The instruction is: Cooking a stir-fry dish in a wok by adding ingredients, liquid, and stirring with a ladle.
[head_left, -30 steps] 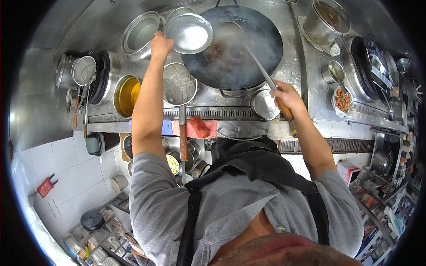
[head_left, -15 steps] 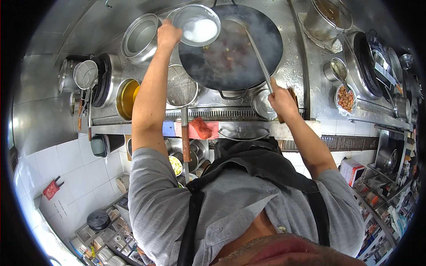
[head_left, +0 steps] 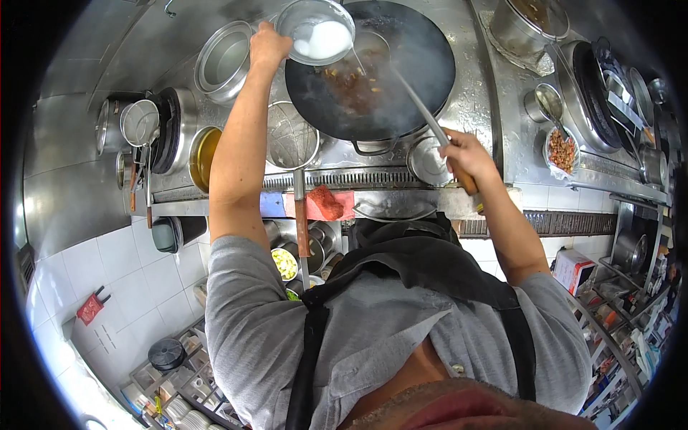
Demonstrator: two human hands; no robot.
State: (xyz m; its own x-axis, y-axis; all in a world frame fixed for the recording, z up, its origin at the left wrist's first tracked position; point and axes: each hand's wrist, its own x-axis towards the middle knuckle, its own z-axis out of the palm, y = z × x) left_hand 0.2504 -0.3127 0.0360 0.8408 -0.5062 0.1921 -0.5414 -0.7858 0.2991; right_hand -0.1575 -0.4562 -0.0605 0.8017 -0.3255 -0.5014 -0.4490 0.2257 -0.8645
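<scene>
My left hand grips the rim of a round metal bowl, tilted over the left far part of a black wok. White liquid lies in the bowl, and a thin white stream falls from its right edge into the wok. Brown sauce with chunks of food sits in the wok, partly veiled by steam. My right hand is closed around the long handle of a ladle; its round head rests in the sauce at the wok's far side.
A wire strainer, an oil pot and a metal pot stand left of the wok. To its right are a metal lid, a tall pot and a bowl of diced food. A red cloth lies on the front ledge.
The bowl has moved slightly away and tipped further, and a white stream now runs from it. My right hand has shifted right and nearer, with the ladle's handle turned lower.
</scene>
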